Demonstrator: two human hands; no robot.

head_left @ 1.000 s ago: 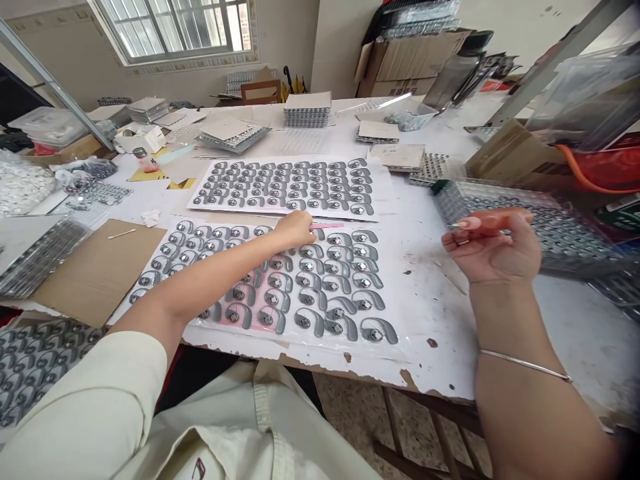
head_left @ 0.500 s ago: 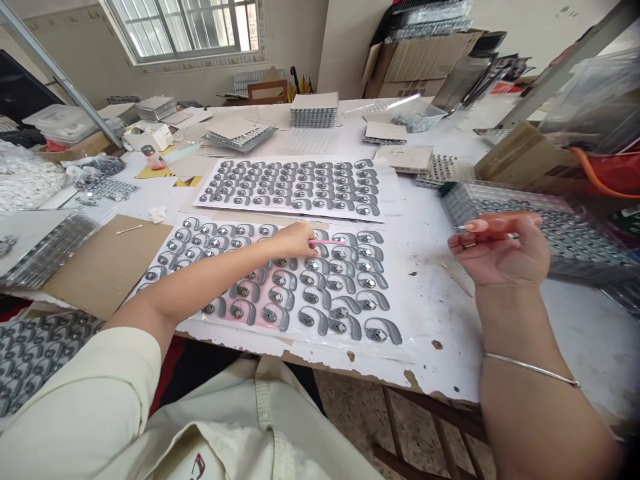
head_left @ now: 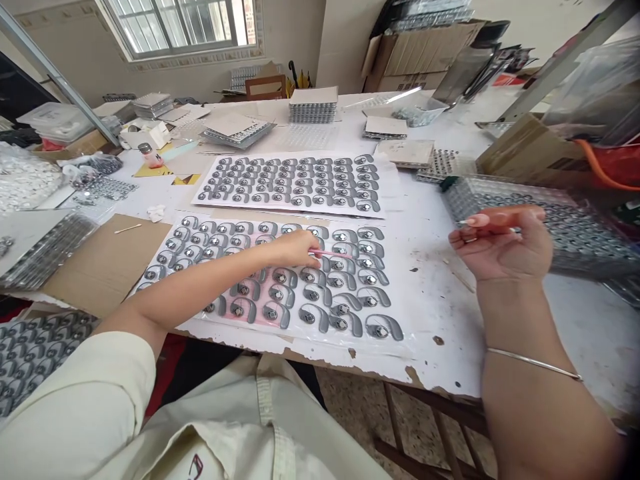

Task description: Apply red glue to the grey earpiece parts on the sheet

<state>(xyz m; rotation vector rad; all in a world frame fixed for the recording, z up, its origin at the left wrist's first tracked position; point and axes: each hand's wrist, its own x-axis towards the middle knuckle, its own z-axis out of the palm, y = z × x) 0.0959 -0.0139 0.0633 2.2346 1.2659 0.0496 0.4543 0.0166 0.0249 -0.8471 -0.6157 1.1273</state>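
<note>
My left hand (head_left: 301,249) is closed around a thin pink stick (head_left: 336,253), which points right over the near sheet of grey hook-shaped parts (head_left: 383,327). Each part carries a round metallic piece, and they lie in rows. The stick's tip is near the parts in the right-hand columns; whether it touches one I cannot tell. Raised over the right side of the table, my right hand (head_left: 505,247) is turned palm up with its fingertips pinched. A small pale tip pokes out of the pinch, too small to name.
Behind lies a second sheet of grey parts (head_left: 295,183). A cotton swab (head_left: 128,229) rests on brown cardboard (head_left: 100,267) at left. Stacked clear trays (head_left: 545,220) stand beyond my right hand. A small bottle (head_left: 150,156) is back left, and a carton (head_left: 530,153) back right.
My left hand and the pink stick have moved slightly toward me over the sheet. My right hand stays pinched in nearly the same place, with more of the pale tip showing.
</note>
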